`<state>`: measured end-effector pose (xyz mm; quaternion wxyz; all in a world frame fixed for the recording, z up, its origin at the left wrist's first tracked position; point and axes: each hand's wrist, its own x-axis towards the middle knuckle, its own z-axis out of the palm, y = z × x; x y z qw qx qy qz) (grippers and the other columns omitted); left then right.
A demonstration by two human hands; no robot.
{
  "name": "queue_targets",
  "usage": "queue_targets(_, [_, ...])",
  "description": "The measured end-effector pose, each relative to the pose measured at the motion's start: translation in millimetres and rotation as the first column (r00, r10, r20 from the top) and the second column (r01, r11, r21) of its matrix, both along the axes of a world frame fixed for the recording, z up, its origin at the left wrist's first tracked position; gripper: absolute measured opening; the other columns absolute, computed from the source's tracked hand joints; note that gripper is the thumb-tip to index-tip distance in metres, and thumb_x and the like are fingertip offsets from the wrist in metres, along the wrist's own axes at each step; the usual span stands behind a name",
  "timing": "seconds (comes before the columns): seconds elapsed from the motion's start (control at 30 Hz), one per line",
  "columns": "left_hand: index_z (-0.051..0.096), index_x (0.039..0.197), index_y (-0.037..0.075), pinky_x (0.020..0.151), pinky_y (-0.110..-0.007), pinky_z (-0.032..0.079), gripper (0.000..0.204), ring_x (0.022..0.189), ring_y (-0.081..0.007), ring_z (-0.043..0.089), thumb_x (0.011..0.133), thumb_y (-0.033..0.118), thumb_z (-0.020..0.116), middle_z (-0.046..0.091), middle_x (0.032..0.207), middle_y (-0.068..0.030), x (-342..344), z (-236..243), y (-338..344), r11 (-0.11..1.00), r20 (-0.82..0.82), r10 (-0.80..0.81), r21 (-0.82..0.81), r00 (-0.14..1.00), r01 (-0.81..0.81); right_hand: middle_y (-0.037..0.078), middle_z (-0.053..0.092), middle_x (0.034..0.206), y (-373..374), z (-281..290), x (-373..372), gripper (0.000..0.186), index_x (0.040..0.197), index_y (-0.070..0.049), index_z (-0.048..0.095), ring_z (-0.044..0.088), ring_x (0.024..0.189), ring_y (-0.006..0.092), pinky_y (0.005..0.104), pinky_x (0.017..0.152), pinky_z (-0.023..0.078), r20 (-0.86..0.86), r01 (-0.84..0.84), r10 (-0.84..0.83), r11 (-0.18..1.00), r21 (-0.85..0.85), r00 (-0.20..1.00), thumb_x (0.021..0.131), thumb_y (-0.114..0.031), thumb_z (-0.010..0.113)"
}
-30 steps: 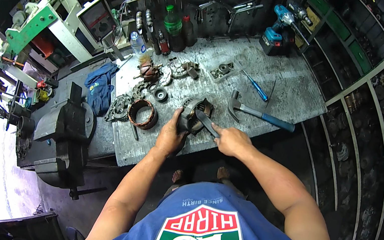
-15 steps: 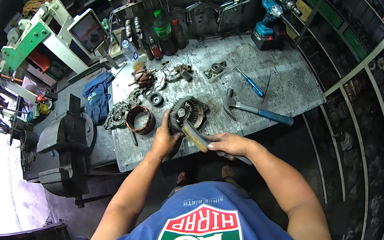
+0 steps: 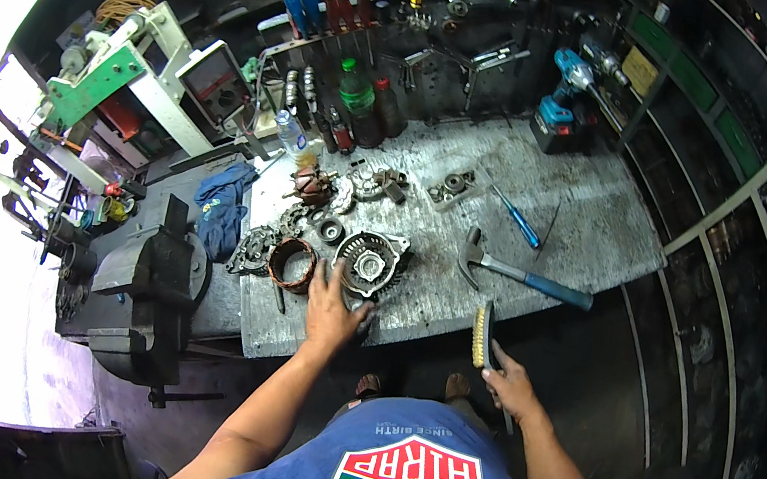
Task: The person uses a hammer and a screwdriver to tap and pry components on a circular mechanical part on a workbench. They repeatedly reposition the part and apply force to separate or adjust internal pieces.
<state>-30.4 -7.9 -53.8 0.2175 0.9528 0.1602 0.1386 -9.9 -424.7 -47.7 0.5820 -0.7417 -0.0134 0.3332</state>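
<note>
A round metal housing [image 3: 370,260], slotted like an alternator end cover, lies on the workbench with its open side up. My left hand [image 3: 331,315] is at its near edge, fingers spread and tips against or just beside the rim; exact contact is hard to tell. Past the bench's front edge, my right hand [image 3: 513,387] grips the handle of a wire brush [image 3: 482,335], its pale bristles facing left, apart from the housing. A copper-wound ring [image 3: 292,265] sits just left of the housing, beside a small black pulley-like ring [image 3: 331,231].
A hammer [image 3: 524,276] and a blue screwdriver [image 3: 517,217] lie on the right of the workbench [image 3: 599,225]. A copper-coloured rotor [image 3: 311,185] and other metal parts sit behind the ring. A cordless drill [image 3: 560,107] and bottles [image 3: 355,93] stand at the back; a vise [image 3: 149,276] is left.
The brush has come away from the housing, moving right with my right hand. The housing, tilted in my left hand before, now lies flat on the bench, and my left fingers have spread.
</note>
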Motion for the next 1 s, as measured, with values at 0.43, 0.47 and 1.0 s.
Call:
queue_targets(0.43, [0.071, 0.117, 0.001, 0.102, -0.052, 0.057, 0.039, 0.120, -0.0448, 0.068, 0.088, 0.018, 0.091, 0.072, 0.122, -0.0205, 12, 20, 5, 0.990, -0.046, -0.139, 0.033, 0.989, 0.140, 0.033, 0.068, 0.156, -6, -10, 31, 0.081, 0.177, -0.002, 0.040, 0.070, 0.144, 0.0395, 0.0428, 0.119, 0.055, 0.360, -0.195, 0.195, 0.980, -0.035, 0.912, 0.104, -0.016, 0.073])
queue_targets(0.47, [0.071, 0.118, 0.000, 0.101, -0.052, 0.058, 0.041, 0.120, -0.0453, 0.068, 0.088, 0.020, 0.092, 0.073, 0.123, -0.0204, 7, 19, -1, 0.997, -0.020, -0.070, -0.024, 0.997, 0.069, 0.034, 0.072, 0.147, -5, -7, 35, 0.080, 0.176, -0.006, 0.043, 0.072, 0.138, 0.0449, 0.0459, 0.116, 0.057, 0.422, -0.199, 0.222, 0.975, -0.099, 0.879, 0.103, -0.016, 0.074])
queue_targets(1.0, [0.061, 0.151, -0.001, 0.110, -0.050, 0.065, 0.045, 0.126, -0.0322, 0.076, 0.120, 0.032, 0.061, 0.073, 0.147, -0.0180, -37, -15, -62, -0.387, -0.229, 0.359, -0.919, 0.905, -0.079, 0.033, 0.067, 0.155, 40, -24, 81, 0.078, 0.173, -0.001, 0.045, 0.067, 0.144, 0.0457, 0.0466, 0.120, 0.054, 0.407, -0.339, 0.405, 0.913, -0.225, 0.819, 0.103, -0.020, 0.076])
